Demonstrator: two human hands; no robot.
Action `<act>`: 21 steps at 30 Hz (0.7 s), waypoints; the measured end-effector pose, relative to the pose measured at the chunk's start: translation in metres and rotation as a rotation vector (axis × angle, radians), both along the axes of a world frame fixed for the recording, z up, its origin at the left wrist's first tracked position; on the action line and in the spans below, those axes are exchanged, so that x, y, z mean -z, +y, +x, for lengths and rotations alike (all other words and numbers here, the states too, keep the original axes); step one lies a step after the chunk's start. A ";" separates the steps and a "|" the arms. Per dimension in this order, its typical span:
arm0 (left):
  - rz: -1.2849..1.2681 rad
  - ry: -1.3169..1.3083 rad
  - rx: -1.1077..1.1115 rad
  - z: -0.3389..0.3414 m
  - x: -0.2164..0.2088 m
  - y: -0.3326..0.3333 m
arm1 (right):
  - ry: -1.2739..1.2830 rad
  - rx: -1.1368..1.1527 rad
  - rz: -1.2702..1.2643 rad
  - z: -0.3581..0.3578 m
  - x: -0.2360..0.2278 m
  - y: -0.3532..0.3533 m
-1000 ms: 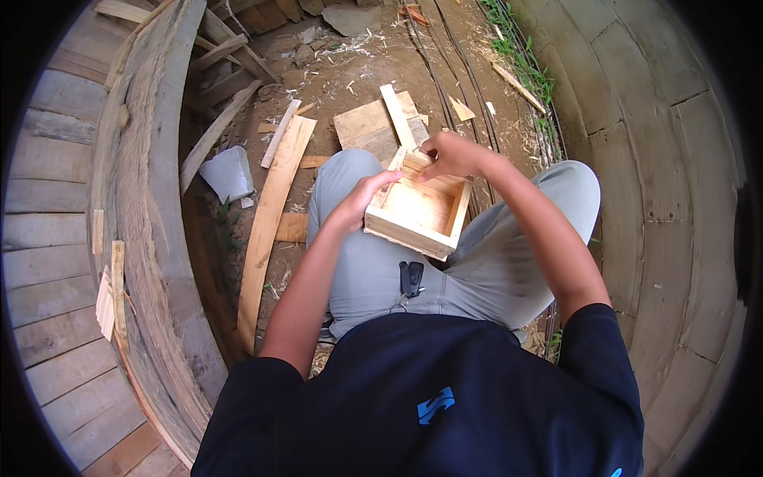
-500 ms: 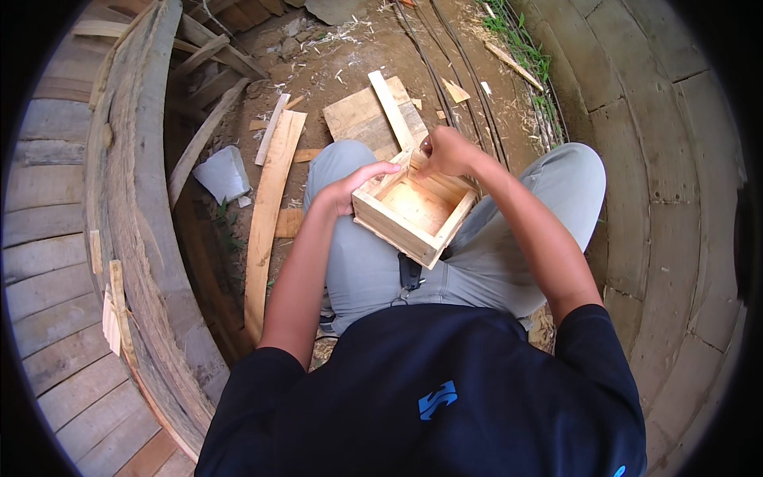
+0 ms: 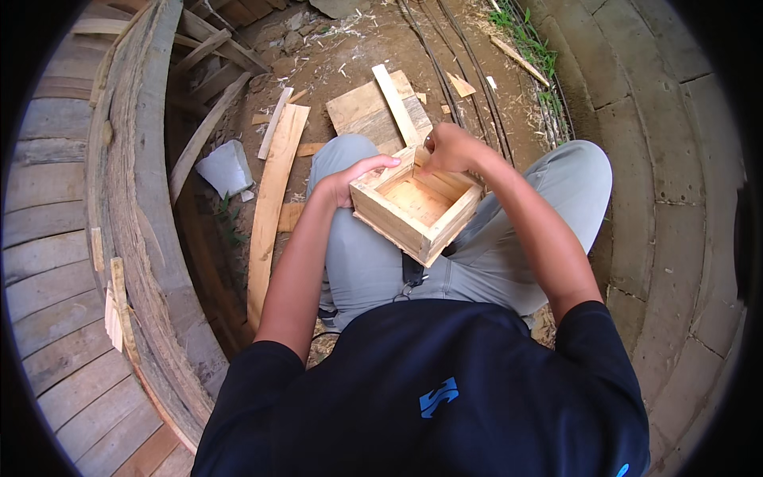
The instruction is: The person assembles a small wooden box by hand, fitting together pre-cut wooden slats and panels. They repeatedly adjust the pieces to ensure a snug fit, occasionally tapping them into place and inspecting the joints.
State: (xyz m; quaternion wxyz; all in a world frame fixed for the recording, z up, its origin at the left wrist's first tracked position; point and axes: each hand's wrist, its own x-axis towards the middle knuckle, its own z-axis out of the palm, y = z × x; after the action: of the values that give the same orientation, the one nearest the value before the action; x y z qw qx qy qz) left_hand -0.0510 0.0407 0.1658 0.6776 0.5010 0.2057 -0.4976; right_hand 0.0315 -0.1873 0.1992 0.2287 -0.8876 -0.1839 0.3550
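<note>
A small open-topped wooden box [image 3: 391, 216] of pale boards rests over my lap, tilted so that its inside shows. Wrapped round its left side is my left hand [image 3: 355, 178], thumb along the upper edge and the other fingers hidden behind the wall. At the far corner my right hand [image 3: 455, 151] is closed, its fingertips curled down at the inner wall. Whatever those fingers may pinch is too hidden to make out.
Beyond my knees lie a square wooden panel [image 3: 358, 106] and a narrow strip [image 3: 395, 103]. A long plank [image 3: 276, 199] and a pale stone block [image 3: 226, 168] are to the left, beside a thick timber beam [image 3: 143, 183]. Black cables [image 3: 469, 79] cross the dirt; a wall [image 3: 644, 143] stands at right.
The box has tipped slightly, with its near corner a little lower and more of its front wall showing. Both hands keep nearly the same places on it.
</note>
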 end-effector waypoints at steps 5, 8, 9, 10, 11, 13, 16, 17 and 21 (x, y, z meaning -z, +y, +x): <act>-0.006 -0.007 -0.022 -0.001 -0.002 -0.001 | 0.032 -0.019 -0.003 0.004 0.006 0.000; -0.003 0.008 -0.049 -0.001 -0.008 -0.004 | 0.032 -0.017 -0.006 0.005 0.008 -0.002; 0.006 0.005 -0.051 -0.001 -0.010 -0.004 | 0.030 -0.016 -0.005 0.005 0.006 -0.002; 0.015 0.003 -0.054 -0.002 -0.011 -0.005 | 0.027 -0.015 -0.004 0.005 0.004 -0.001; 0.024 0.001 -0.056 -0.002 -0.011 -0.005 | 0.024 -0.010 0.001 0.004 0.002 -0.002; 0.028 -0.001 -0.058 -0.003 -0.010 -0.004 | 0.019 0.001 0.013 0.003 0.000 -0.001; 0.055 -0.021 -0.024 -0.004 -0.005 -0.002 | -0.007 -0.005 0.021 0.004 0.001 -0.001; 0.067 -0.030 -0.006 -0.004 -0.003 -0.001 | -0.011 0.002 0.028 0.004 0.002 0.000; 0.035 -0.029 -0.062 -0.006 0.000 -0.001 | -0.018 0.005 0.033 0.006 0.002 -0.001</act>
State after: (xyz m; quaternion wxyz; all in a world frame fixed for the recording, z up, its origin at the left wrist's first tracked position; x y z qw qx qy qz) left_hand -0.0566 0.0394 0.1659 0.6866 0.5133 0.2203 -0.4653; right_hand 0.0370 -0.1878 0.1974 0.2426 -0.8873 -0.1897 0.3434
